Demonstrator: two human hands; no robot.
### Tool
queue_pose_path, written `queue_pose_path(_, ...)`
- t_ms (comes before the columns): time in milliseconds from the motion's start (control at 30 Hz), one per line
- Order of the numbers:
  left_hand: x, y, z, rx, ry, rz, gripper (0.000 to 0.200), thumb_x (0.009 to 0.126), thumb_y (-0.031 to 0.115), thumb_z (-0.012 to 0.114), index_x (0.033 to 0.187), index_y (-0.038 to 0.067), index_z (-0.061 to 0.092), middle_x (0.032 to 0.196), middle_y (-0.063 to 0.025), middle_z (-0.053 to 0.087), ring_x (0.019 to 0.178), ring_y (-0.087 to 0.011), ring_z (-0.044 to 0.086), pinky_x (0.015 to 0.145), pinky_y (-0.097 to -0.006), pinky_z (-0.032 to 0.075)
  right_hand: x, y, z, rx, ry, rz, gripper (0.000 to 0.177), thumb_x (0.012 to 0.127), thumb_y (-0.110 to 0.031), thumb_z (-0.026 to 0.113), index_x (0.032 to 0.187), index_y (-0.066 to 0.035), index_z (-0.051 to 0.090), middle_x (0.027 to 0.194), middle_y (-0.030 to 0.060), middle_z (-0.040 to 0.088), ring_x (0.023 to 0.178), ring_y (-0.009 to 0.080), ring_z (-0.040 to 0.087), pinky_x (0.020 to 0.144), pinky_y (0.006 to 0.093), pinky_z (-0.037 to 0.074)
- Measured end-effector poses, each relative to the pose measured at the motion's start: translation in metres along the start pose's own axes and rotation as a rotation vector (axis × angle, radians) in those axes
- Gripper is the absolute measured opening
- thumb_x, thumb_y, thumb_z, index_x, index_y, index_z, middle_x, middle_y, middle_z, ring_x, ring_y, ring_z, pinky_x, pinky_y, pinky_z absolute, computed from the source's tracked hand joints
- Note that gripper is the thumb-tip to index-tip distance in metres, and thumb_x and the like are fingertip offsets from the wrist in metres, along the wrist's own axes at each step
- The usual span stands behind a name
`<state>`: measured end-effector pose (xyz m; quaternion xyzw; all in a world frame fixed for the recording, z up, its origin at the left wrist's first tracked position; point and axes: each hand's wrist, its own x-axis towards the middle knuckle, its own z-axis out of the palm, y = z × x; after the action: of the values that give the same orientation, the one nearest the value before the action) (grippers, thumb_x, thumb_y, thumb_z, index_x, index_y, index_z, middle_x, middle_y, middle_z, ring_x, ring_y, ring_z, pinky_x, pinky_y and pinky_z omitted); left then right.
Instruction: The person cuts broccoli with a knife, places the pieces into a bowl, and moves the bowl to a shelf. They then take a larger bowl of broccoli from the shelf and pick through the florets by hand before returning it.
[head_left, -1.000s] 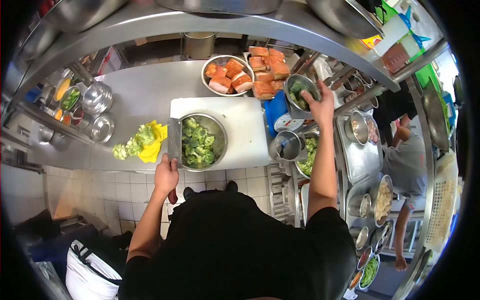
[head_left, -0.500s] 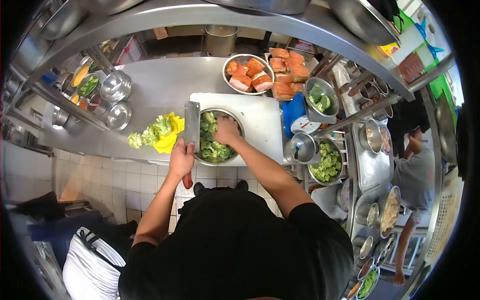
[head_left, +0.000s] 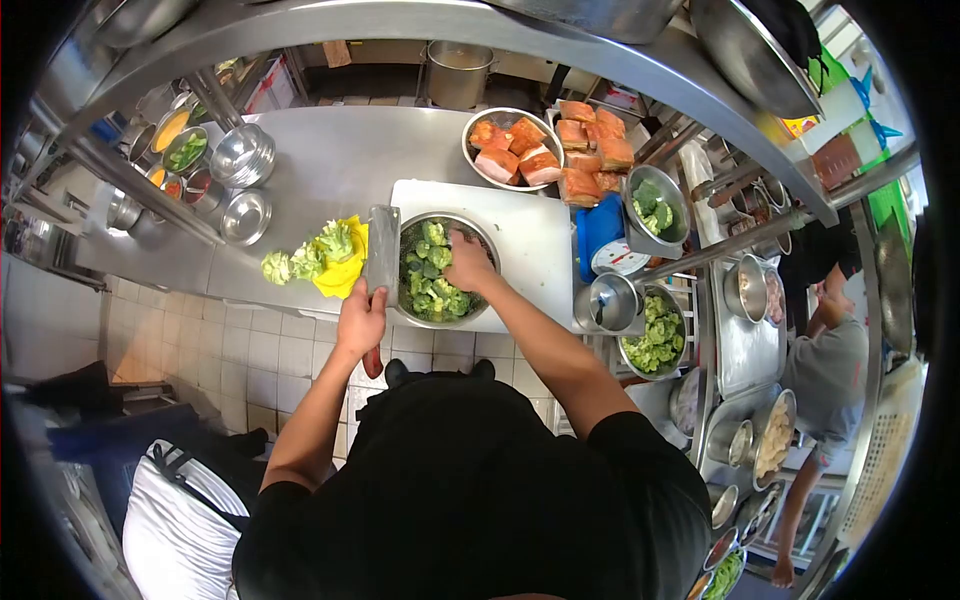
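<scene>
My left hand (head_left: 362, 318) is closed round the handle of a cleaver (head_left: 381, 262), its broad blade standing beside the bowl's left rim. Cut broccoli florets (head_left: 432, 296) lie in a round metal bowl (head_left: 492, 258) that sits on a white cutting board (head_left: 540, 245). Reaching into this bowl from the right, my right hand (head_left: 470, 264) touches the florets with loosely spread fingers; the fingertips are partly hidden. To the left, pale broccoli stalks (head_left: 305, 258) rest on and beside a yellow cloth (head_left: 343, 272).
Behind the board stands a bowl of meat chunks (head_left: 497, 165), with more meat blocks (head_left: 598, 150) beside it. A blue scale (head_left: 600, 228) and a bowl of greens (head_left: 655, 335) are at right. A metal shelf (head_left: 400, 22) crosses overhead. A co-worker (head_left: 828, 370) stands far right.
The view has shifted slightly. My right hand has moved a little toward the bowl's right side, uncovering more florets. My left hand keeps the cleaver at the left rim.
</scene>
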<state>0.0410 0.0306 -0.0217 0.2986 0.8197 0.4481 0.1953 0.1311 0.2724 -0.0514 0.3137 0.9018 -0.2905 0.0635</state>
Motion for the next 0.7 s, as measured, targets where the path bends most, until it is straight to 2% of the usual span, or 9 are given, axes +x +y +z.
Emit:
queue_pose_path(33,0.002,0.002,0.001,-0.015,-0.001,0.006,0.029,0.101,0.025,0.054,0.106,-0.003,0.046,0.057,-0.0076,0.056,0.045,-0.018,0.057,0.042,-0.0336,0.044,0.004,0.001,0.004,-0.031,-0.012,-0.022,0.066,0.077,-0.011,0.071,0.137,-0.001,0.046,0.135,0.0286,0.05,0.123,0.0424,0.052,0.106,0.045,0.043)
queue_pose_path(67,0.002,0.002,0.001,0.009,0.01,0.025,0.029,0.101,0.024,0.054,0.107,-0.003,0.047,0.057,-0.0083,0.057,0.045,-0.0183,0.057,0.042,-0.0339,0.044,0.0,0.006,0.012,0.038,0.072,-0.1,0.058,0.073,-0.008,0.072,0.126,0.002,0.051,0.123,0.0252,0.054,0.12,0.0414,0.052,0.104,0.0444,0.043)
queue_pose_path(167,-0.001,0.01,-0.004,0.067,0.034,0.052,0.028,0.101,0.024,0.053,0.111,-0.001,0.048,0.058,-0.0103,0.059,0.044,-0.0193,0.057,0.043,-0.0348,0.045,-0.032,-0.002,-0.005,0.13,0.112,-0.252,0.058,0.071,-0.008,0.074,0.124,-0.002,0.052,0.119,0.0211,0.051,0.116,0.0412,0.052,0.102,0.0448,0.044)
queue_pose_path(200,-0.003,0.012,-0.005,0.08,0.035,0.051,0.028,0.101,0.024,0.053,0.111,-0.001,0.048,0.059,-0.011,0.06,0.044,-0.0195,0.057,0.043,-0.0351,0.045,-0.041,-0.002,-0.005,0.127,0.199,-0.323,0.056,0.07,-0.004,0.072,0.122,-0.004,0.053,0.11,0.0173,0.05,0.113,0.04,0.053,0.098,0.0449,0.045)
queue_pose_path(300,-0.005,0.01,-0.004,0.066,0.026,0.026,0.027,0.101,0.023,0.054,0.111,-0.001,0.05,0.061,-0.0149,0.062,0.048,-0.0242,0.06,0.048,-0.0389,0.047,-0.051,0.002,0.0,0.042,0.171,-0.323,0.055,0.07,-0.001,0.07,0.122,-0.003,0.052,0.115,0.0179,0.054,0.116,0.0381,0.054,0.098,0.0436,0.045)
queue_pose_path(400,-0.007,0.014,-0.002,0.077,0.029,0.035,0.027,0.099,0.022,0.055,0.108,-0.003,0.051,0.065,-0.0196,0.063,0.057,-0.0332,0.063,0.055,-0.0437,0.048,-0.052,0.012,0.009,0.107,0.109,-0.365,0.055,0.07,0.001,0.067,0.123,-0.004,0.052,0.118,0.0182,0.057,0.119,0.0359,0.055,0.098,0.0425,0.045)
queue_pose_path(500,-0.011,0.027,-0.005,0.106,0.006,-0.003,0.026,0.098,0.022,0.056,0.104,-0.004,0.051,0.069,-0.0239,0.062,0.066,-0.0416,0.063,0.062,-0.0472,0.048,-0.05,0.022,0.001,0.381,-0.076,-0.412,0.057,0.071,-0.004,0.07,0.125,-0.001,0.051,0.121,0.0189,0.06,0.12,0.0346,0.055,0.099,0.0412,0.045)
queue_pose_path(600,-0.011,0.035,-0.005,0.132,-0.017,-0.03,0.027,0.097,0.023,0.057,0.1,-0.003,0.05,0.071,-0.0259,0.062,0.068,-0.0452,0.062,0.062,-0.0482,0.047,-0.047,0.014,-0.016,0.368,-0.228,-0.255,0.063,0.072,-0.012,0.074,0.128,0.0,0.049,0.121,0.0184,0.06,0.119,0.0348,0.056,0.1,0.0398,0.045)
queue_pose_path(700,-0.009,0.035,-0.001,0.128,-0.03,-0.027,0.027,0.097,0.023,0.057,0.097,-0.003,0.049,0.07,-0.0265,0.062,0.068,-0.0458,0.061,0.061,-0.0486,0.046,-0.044,0.011,-0.025,-0.004,-0.341,-0.339,0.068,0.073,-0.017,0.077,0.132,-0.001,0.048,0.122,0.0212,0.06,0.116,0.0344,0.058,0.099,0.0385,0.046)
